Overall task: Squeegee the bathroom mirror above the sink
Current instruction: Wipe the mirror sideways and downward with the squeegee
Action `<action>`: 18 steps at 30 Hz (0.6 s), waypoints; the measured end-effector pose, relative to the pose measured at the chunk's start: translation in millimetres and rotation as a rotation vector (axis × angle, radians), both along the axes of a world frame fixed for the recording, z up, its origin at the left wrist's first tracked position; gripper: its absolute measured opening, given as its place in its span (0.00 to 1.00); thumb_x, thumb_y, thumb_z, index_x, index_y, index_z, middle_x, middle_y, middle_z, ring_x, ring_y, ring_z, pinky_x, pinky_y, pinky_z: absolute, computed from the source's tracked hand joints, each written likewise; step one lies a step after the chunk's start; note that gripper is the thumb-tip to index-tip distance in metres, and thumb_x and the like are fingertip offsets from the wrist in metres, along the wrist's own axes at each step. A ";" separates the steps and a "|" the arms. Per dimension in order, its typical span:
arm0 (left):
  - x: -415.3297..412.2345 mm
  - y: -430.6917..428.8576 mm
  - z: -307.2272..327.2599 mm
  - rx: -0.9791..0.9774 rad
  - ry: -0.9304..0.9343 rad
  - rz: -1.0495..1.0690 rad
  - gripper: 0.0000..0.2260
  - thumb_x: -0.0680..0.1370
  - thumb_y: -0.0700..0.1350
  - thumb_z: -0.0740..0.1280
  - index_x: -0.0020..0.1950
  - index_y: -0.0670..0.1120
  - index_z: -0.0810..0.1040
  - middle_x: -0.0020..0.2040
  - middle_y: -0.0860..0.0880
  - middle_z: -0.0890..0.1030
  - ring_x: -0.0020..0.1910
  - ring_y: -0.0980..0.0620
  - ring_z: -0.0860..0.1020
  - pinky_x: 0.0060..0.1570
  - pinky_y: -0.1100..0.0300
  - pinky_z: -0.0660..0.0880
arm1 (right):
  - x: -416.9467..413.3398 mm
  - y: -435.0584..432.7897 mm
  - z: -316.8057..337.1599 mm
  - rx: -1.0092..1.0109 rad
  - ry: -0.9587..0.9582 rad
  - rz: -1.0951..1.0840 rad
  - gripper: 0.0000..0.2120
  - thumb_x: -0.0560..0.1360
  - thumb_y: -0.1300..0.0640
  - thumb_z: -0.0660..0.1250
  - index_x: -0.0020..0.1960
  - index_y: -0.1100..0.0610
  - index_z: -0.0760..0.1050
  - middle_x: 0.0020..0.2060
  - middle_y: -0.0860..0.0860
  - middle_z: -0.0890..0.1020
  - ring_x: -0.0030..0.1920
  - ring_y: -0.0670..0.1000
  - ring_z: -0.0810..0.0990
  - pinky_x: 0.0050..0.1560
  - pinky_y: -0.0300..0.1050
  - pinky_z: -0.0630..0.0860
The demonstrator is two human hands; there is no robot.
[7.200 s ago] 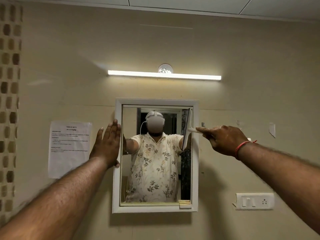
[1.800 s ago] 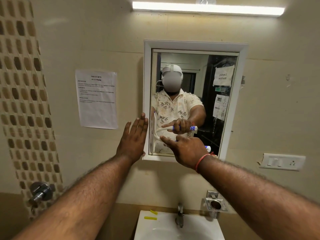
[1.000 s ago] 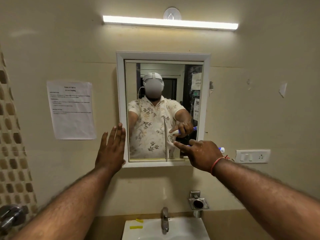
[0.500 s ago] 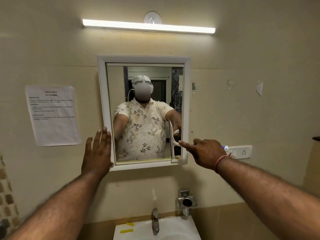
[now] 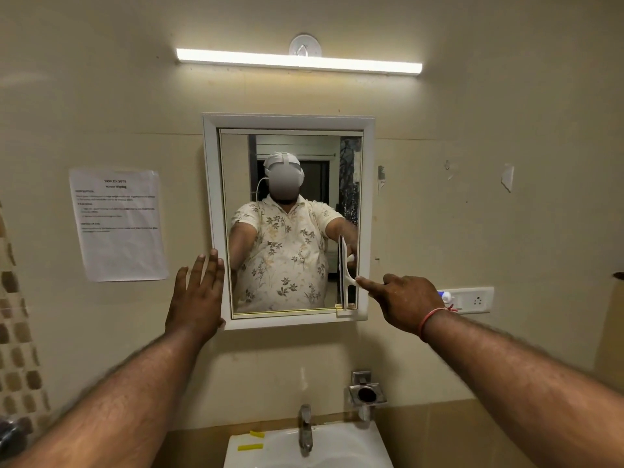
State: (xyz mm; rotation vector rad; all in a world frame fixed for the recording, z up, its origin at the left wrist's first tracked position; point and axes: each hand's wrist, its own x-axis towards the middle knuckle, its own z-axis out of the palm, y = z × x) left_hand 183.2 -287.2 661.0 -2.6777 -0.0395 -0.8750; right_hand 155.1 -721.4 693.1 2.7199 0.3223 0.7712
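Holding: right hand (image 5: 403, 304) grips the squeegee (image 5: 345, 276) handle, forefinger stretched along it.
Squeegee: blade upright on the mirror (image 5: 241, 170), lower right of the glass, beside the frame.
Left hand (image 5: 197, 298): fingers straight, flat against wall and left frame edge.
Sink (image 5: 341, 447): bottom centre, below the mirror.

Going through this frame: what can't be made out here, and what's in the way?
All in the head view:
1. Handle of the squeegee: mostly wrapped in the right hand.
2. Body text on the notice: too small to read.
3. Basin of the sink: cut off by the bottom edge.
4. Streaks or water on the mirror: not discernible.
5. Palm of the left hand: turned towards the wall.
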 end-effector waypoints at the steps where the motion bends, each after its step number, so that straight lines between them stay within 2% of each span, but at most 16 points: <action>1: 0.3 0.3 -0.2 -0.005 -0.003 -0.005 0.67 0.69 0.64 0.84 0.91 0.41 0.44 0.91 0.39 0.39 0.90 0.36 0.45 0.86 0.37 0.48 | -1.4 2.2 0.1 0.000 0.002 -0.005 0.27 0.89 0.45 0.53 0.86 0.32 0.52 0.55 0.52 0.81 0.47 0.58 0.84 0.41 0.48 0.76; 5: -1.0 5.8 5.7 0.042 -0.018 -0.025 0.67 0.67 0.66 0.85 0.91 0.40 0.48 0.91 0.37 0.40 0.90 0.35 0.43 0.86 0.36 0.47 | -4.7 9.9 -3.1 0.041 0.010 -0.014 0.26 0.89 0.46 0.54 0.85 0.32 0.54 0.52 0.52 0.81 0.44 0.56 0.83 0.44 0.51 0.83; 7: -2.3 11.9 12.3 0.087 -0.029 -0.056 0.66 0.68 0.66 0.84 0.91 0.40 0.48 0.91 0.36 0.39 0.90 0.34 0.42 0.87 0.36 0.46 | -6.8 14.3 -4.2 0.089 -0.013 -0.001 0.27 0.89 0.47 0.56 0.85 0.32 0.54 0.48 0.51 0.79 0.40 0.55 0.81 0.42 0.50 0.82; 10: -4.2 22.3 28.8 0.078 -0.084 -0.089 0.69 0.66 0.65 0.86 0.91 0.42 0.46 0.91 0.37 0.40 0.90 0.35 0.44 0.87 0.36 0.48 | -7.6 29.0 -1.7 0.147 -0.076 0.059 0.29 0.88 0.46 0.58 0.85 0.31 0.54 0.42 0.48 0.72 0.35 0.52 0.74 0.37 0.47 0.76; 12: -3.0 26.6 44.1 0.058 -0.111 -0.090 0.71 0.66 0.66 0.86 0.91 0.41 0.43 0.91 0.37 0.41 0.91 0.35 0.45 0.87 0.36 0.48 | -6.6 44.9 4.0 0.202 -0.122 0.116 0.30 0.88 0.47 0.61 0.84 0.30 0.52 0.42 0.48 0.73 0.35 0.52 0.74 0.36 0.48 0.78; 15: -1.3 29.1 75.6 0.045 -0.139 -0.107 0.71 0.66 0.66 0.85 0.91 0.41 0.41 0.91 0.38 0.41 0.91 0.37 0.44 0.87 0.37 0.48 | -4.8 76.0 23.0 0.345 -0.184 0.198 0.28 0.87 0.47 0.61 0.85 0.31 0.58 0.49 0.52 0.83 0.41 0.55 0.82 0.41 0.52 0.83; 18: 2.2 27.9 113.6 0.058 -0.165 -0.130 0.70 0.70 0.67 0.83 0.90 0.42 0.37 0.91 0.39 0.37 0.91 0.37 0.41 0.88 0.38 0.47 | -1.6 114.4 52.2 0.573 -0.175 0.272 0.25 0.88 0.44 0.58 0.84 0.30 0.61 0.57 0.54 0.84 0.51 0.57 0.84 0.49 0.53 0.83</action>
